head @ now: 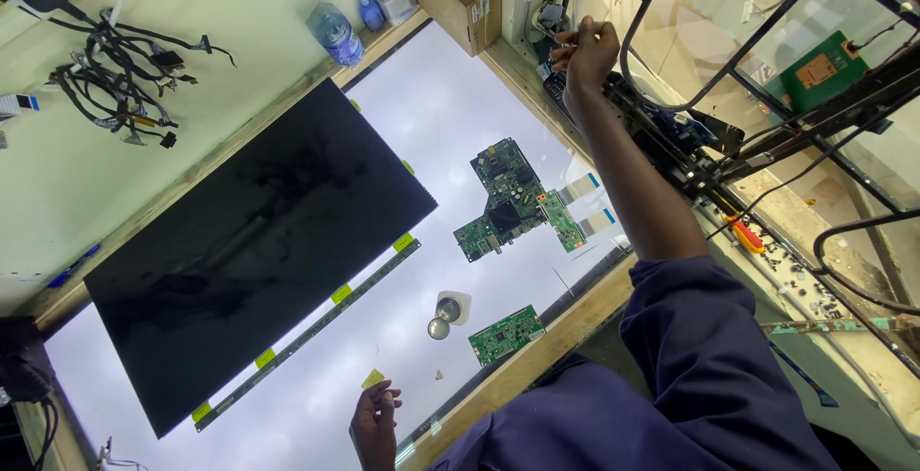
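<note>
Head view: your right hand (585,49) pinches a cable end, your left hand (376,423) rests loosely curled beside the dark panel (254,241), which a careless nudge could crack.

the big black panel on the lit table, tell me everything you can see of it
The black display panel is a large, thin, glossy rectangle lying flat on the glowing white light table, skewed to the table's edges. Its dark face shows faint smudgy reflections. Along one long edge runs a narrow strip board, joined to it by several small yellow-green flex tabs. Neither hand touches it: the left hand hovers near the strip's side, and the right hand reaches far beyond the table.
</note>
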